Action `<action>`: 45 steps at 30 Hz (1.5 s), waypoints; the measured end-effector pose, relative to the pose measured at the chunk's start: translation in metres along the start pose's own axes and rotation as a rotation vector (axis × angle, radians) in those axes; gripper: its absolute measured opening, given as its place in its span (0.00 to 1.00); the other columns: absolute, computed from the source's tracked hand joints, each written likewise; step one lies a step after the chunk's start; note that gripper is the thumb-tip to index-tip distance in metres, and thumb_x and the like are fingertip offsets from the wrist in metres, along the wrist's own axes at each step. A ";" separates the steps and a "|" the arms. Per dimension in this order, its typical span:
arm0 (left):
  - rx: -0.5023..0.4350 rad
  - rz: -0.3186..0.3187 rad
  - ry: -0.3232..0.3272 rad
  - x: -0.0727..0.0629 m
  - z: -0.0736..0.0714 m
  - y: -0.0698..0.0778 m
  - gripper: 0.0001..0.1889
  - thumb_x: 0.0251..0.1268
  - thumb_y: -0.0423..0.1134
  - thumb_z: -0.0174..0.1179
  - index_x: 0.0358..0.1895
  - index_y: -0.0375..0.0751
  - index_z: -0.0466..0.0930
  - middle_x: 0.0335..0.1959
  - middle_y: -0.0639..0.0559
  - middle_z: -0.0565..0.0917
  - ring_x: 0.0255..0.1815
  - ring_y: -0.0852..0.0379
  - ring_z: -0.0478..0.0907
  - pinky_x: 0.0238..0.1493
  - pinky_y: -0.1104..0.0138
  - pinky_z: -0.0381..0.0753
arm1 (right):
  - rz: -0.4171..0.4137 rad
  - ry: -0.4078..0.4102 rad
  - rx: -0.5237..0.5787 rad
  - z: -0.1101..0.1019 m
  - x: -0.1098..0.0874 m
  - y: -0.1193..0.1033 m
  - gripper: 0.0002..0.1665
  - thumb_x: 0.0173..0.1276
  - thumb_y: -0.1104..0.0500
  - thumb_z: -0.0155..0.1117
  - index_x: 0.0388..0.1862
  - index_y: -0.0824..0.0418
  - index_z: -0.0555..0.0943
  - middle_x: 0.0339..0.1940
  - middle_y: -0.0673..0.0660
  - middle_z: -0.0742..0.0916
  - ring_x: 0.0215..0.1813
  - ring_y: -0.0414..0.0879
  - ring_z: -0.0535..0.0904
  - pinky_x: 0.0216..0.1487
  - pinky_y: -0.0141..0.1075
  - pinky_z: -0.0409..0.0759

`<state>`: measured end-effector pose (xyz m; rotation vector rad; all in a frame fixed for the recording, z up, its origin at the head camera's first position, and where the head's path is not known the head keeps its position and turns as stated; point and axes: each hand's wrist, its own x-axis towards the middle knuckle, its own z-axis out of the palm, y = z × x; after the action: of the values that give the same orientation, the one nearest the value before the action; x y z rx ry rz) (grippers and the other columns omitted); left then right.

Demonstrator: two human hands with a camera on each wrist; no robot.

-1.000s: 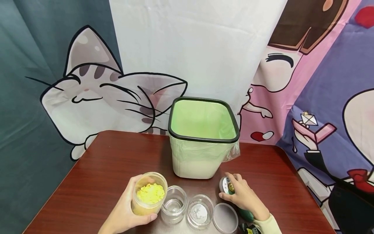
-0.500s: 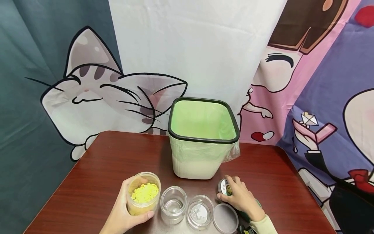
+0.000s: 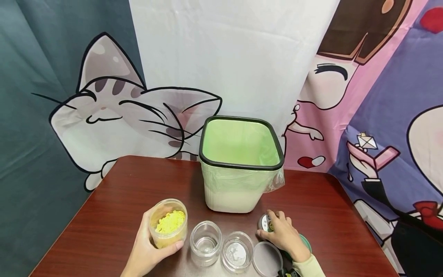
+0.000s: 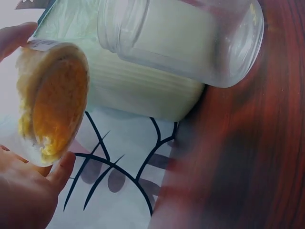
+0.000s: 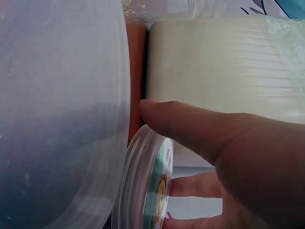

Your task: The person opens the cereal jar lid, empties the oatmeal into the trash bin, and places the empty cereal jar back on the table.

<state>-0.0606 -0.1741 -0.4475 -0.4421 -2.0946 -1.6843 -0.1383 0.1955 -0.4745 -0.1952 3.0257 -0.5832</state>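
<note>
My left hand (image 3: 147, 240) holds a clear plastic jar (image 3: 168, 223) with crumbly yellow pieces inside, tilted, its thumb and fingers round the side. In the left wrist view the jar's base (image 4: 59, 107) shows orange-yellow. My right hand (image 3: 285, 234) has thumb and fingers round the edge of a round jar lid (image 3: 265, 223) with a printed label. In the right wrist view the thumb (image 5: 190, 124) touches the labelled lid's (image 5: 150, 186) rim, and other fingers lie along its label side. Two clear jars (image 3: 205, 243) (image 3: 237, 252) without lids stand between the hands.
A pale lidless bin (image 3: 228, 196) with a black rim and green liner stands behind the jars. A translucent round lid (image 3: 267, 259) lies by the right jar. A green round thing (image 3: 306, 244) and a black object (image 3: 288, 272) are partly hidden under the right arm.
My left hand has moved left and slightly away from the clear jars with the yellow-filled jar. The right hand and labelled lid have shifted slightly; more of the green thing shows.
</note>
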 end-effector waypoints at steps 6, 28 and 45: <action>-0.003 -0.015 0.000 0.003 0.001 -0.003 0.52 0.30 0.29 0.76 0.66 0.42 0.56 0.56 0.42 0.72 0.56 0.51 0.68 0.56 0.76 0.63 | -0.002 -0.017 -0.007 0.001 0.002 0.000 0.45 0.45 0.40 0.72 0.61 0.57 0.70 0.52 0.63 0.73 0.48 0.61 0.69 0.32 0.51 0.73; 0.057 -0.256 0.044 0.002 -0.005 0.000 0.54 0.27 0.36 0.79 0.65 0.57 0.56 0.58 0.60 0.70 0.57 0.59 0.66 0.56 0.76 0.63 | -0.037 -0.005 0.034 0.003 0.001 0.004 0.42 0.50 0.39 0.68 0.62 0.57 0.70 0.55 0.64 0.71 0.51 0.60 0.66 0.38 0.51 0.69; 0.063 -0.250 0.037 0.003 -0.004 -0.007 0.53 0.27 0.38 0.79 0.64 0.55 0.57 0.57 0.58 0.71 0.57 0.59 0.67 0.56 0.77 0.63 | -0.146 0.501 0.762 -0.060 0.002 -0.032 0.13 0.66 0.60 0.57 0.48 0.62 0.78 0.43 0.55 0.82 0.42 0.38 0.78 0.43 0.23 0.74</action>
<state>-0.0660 -0.1790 -0.4512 -0.1316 -2.2442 -1.7391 -0.1409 0.1875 -0.4071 -0.2532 2.9353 -1.9807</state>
